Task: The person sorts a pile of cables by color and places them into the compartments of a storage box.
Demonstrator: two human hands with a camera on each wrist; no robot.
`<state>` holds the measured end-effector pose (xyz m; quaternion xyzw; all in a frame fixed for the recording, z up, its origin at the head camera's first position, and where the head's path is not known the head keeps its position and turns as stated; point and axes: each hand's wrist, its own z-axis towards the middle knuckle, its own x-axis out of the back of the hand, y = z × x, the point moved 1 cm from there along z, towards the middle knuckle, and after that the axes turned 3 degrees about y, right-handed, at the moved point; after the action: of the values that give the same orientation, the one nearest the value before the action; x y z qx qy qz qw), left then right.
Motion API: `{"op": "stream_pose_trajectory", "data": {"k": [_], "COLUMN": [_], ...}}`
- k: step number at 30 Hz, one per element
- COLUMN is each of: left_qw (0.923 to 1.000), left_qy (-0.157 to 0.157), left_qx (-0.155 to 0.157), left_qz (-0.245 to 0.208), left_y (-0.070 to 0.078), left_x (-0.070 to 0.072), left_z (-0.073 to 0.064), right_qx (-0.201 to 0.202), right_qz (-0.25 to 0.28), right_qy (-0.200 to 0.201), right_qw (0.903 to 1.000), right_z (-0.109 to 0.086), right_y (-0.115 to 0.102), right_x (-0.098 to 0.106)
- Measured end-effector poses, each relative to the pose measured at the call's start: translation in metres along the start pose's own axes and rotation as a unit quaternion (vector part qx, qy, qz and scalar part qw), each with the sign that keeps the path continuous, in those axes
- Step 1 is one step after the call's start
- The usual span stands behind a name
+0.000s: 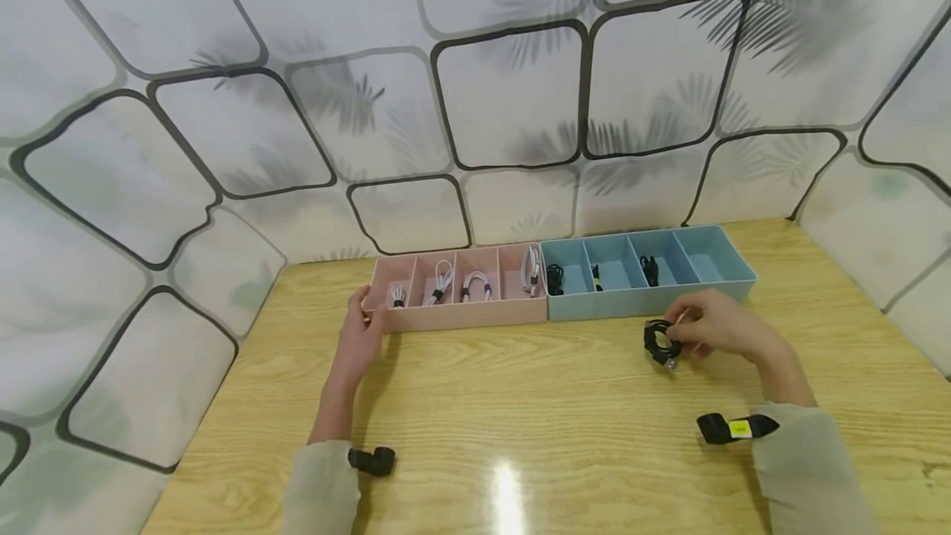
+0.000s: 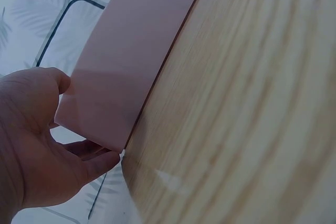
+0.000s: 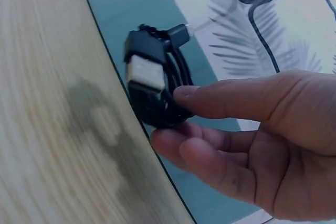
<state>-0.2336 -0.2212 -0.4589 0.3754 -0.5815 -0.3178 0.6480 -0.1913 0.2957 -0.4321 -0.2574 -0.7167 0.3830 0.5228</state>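
My right hand (image 1: 719, 325) pinches a coiled black USB cable (image 1: 651, 342) between thumb and fingers, above the table in front of the blue divided box (image 1: 617, 305). In the right wrist view, the cable's metal USB plug (image 3: 146, 74) faces the camera, and the black coil stands out past the fingertips. At the far left, my left hand (image 1: 360, 342) holds the end of the pink divided box (image 1: 468, 318). The left wrist view has the thumb at one edge of that box's wall (image 2: 118, 51) and the fingers around its end.
Both boxes stand end to end along the back of the wooden table (image 1: 475, 411). White cables (image 1: 442, 283) lie in the pink compartments. Black cables (image 1: 650, 271) lie in three blue ones; the rightmost blue compartment (image 1: 709, 262) holds none. A patterned curtain (image 1: 513, 106) hangs behind.
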Motion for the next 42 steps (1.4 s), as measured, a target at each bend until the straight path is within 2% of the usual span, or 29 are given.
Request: {"op": "stream_pose_trajectory", "data": {"k": [9,23,27,34,39,42], "left_qw": [1.0000,0.9999,0.9999,1.0000,1.0000,1.0000], "left_qy": [0.005,0.006,0.006,0.003,0.008,0.004], "left_qx": [0.001,0.006,0.008,0.007,0.000,-0.004], "left_qz": [0.009,0.006,0.007,-0.004,-0.004,-0.008], "left_y": [-0.001,0.000,-0.002,-0.004,-0.004,-0.004], "left_x": [-0.001,-0.002,-0.002,-0.002,0.000,0.000], "left_z": [0.000,0.000,0.001,0.000,0.000,0.001], "right_qx": [-0.007,-0.021,-0.026,-0.011,-0.024,-0.031], "right_qz": [0.023,0.051,0.069,0.125,0.144,0.205], "right_qy": [0.060,0.155,0.186,0.241,0.251,0.250], "right_qw": [0.9979,0.9864,0.9799,0.9623,0.9569,0.9458], "right_z": [-0.008,-0.010,-0.012,-0.013,-0.009,-0.005], "right_y": [0.005,0.015,0.012,0.006,0.005,0.008], "right_x": [0.017,0.026,0.029,0.041,0.055,0.064]}}
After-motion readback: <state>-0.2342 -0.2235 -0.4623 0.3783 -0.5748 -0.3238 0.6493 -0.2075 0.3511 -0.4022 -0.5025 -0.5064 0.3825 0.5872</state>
